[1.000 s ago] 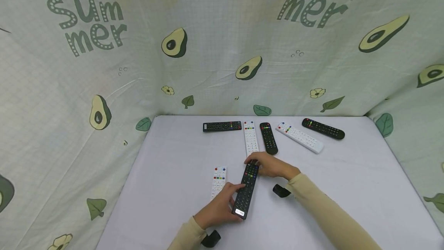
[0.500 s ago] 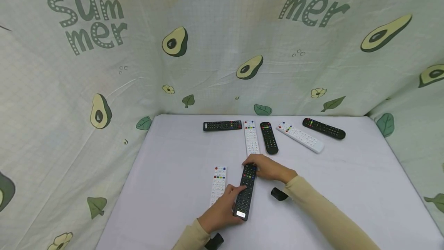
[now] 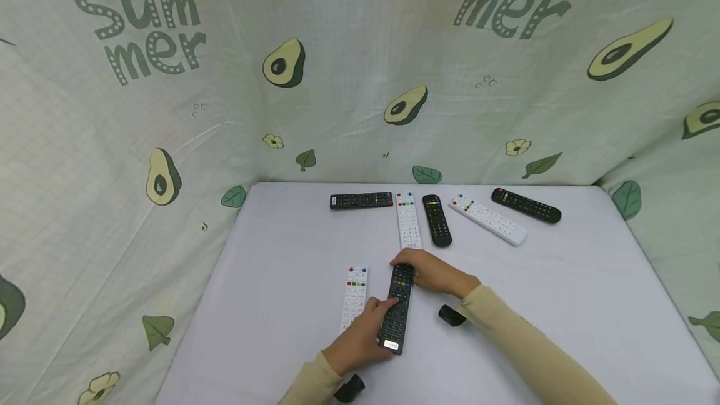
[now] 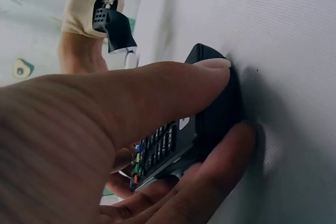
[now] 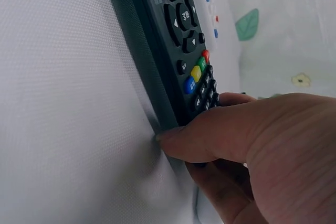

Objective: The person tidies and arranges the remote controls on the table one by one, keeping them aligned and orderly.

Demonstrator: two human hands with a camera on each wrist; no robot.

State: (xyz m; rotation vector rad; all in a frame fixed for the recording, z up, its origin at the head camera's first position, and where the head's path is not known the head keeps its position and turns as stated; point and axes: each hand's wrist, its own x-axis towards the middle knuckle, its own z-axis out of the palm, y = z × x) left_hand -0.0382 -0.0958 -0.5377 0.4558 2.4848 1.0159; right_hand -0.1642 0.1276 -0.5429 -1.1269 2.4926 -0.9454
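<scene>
A long black remote control [image 3: 397,324] with a white label at its near end lies nearly upright in the head view, both hands on it. My left hand [image 3: 360,339] grips its near end, thumb over the top and fingers around the side, as the left wrist view shows up close. At the far end my right hand [image 3: 437,271] pinches it between thumb and fingers; in the right wrist view its coloured buttons [image 5: 196,73] show beside that thumb. Just left of it lies a white remote control [image 3: 354,295], its near end hidden behind the left hand.
Along the table's [image 3: 270,255] back edge lie a black remote [image 3: 361,200], a white remote [image 3: 408,220], a short black remote [image 3: 437,220], a slanted white remote [image 3: 488,220] and another black remote [image 3: 526,205]. A patterned cloth [image 3: 337,80] hangs behind.
The far end of the held black remote has swung slightly left, so it stands straighter beside the white one. The right hand has moved left with it; both hands keep their hold.
</scene>
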